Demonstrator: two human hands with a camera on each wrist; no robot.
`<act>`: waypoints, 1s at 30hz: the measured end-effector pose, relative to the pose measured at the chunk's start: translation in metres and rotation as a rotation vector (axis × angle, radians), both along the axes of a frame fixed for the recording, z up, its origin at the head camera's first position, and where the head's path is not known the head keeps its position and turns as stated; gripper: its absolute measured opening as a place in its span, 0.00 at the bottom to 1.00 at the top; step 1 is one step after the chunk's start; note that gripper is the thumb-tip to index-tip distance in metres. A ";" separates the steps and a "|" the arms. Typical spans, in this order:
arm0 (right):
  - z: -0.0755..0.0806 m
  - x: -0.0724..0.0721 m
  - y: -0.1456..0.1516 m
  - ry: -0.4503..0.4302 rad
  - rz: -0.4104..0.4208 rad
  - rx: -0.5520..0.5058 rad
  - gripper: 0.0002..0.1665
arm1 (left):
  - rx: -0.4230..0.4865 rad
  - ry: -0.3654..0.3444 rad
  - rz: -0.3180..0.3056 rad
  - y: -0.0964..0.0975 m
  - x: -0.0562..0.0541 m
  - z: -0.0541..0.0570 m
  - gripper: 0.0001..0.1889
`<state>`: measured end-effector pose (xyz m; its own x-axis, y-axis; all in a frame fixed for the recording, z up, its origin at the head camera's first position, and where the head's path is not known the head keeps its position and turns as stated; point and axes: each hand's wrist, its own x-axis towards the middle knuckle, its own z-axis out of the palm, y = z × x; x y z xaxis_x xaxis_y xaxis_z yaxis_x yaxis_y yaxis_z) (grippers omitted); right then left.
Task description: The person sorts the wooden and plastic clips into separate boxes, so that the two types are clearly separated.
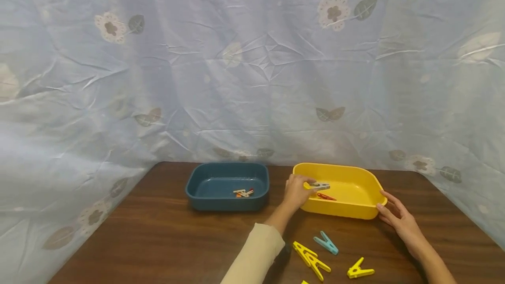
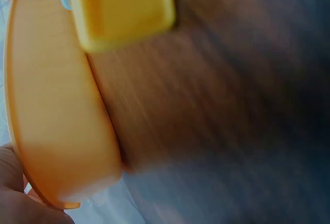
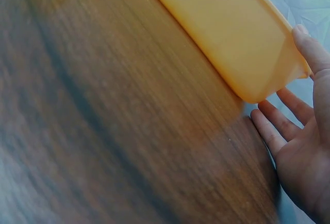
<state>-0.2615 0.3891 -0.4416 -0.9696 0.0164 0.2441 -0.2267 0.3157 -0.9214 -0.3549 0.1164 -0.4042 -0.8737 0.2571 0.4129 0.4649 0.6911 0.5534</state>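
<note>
My left hand (image 1: 296, 191) reaches over the near-left rim of a yellow basin (image 1: 337, 209) and pinches a pale grey clothespin (image 1: 321, 186) above its floor. Just below, a red clothespin (image 1: 326, 197) lies inside the basin. At the basin's right corner, my right hand (image 1: 403, 222) holds the rim between thumb and fingers; the right wrist view shows its other fingers (image 3: 282, 122) fairly straight beside the wall. Nearer to me on the table are a light blue clothespin (image 1: 326, 243) and several yellow clothespins (image 1: 360, 269). Part of the left hand (image 2: 20, 198) shows at the basin's edge in the left wrist view.
A dark blue basin (image 1: 226, 205) stands left of the yellow one, with several small clothespins (image 1: 243, 193) in it. Both are on a brown wooden table (image 1: 158, 240). A pale flowered curtain (image 1: 252, 78) hangs right behind the table's far edge.
</note>
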 end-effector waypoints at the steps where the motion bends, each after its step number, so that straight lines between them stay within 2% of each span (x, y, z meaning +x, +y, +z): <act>1: 0.000 0.000 0.001 -0.006 0.000 0.000 0.35 | -0.010 -0.004 0.002 0.001 0.000 0.000 0.12; 6: 0.000 0.001 0.001 -0.038 -0.002 0.019 0.36 | -0.029 -0.022 0.008 0.001 0.002 0.001 0.12; 20: 0.004 -0.002 0.003 -0.032 -0.008 0.020 0.36 | -0.048 -0.021 0.001 0.000 -0.001 0.006 0.13; 27: 0.003 -0.002 0.003 -0.034 -0.001 0.013 0.36 | -0.087 -0.006 -0.047 -0.004 -0.003 0.007 0.31; 30: 0.003 -0.001 0.003 -0.023 -0.003 0.021 0.36 | -0.077 -0.023 -0.053 -0.004 -0.003 0.007 0.32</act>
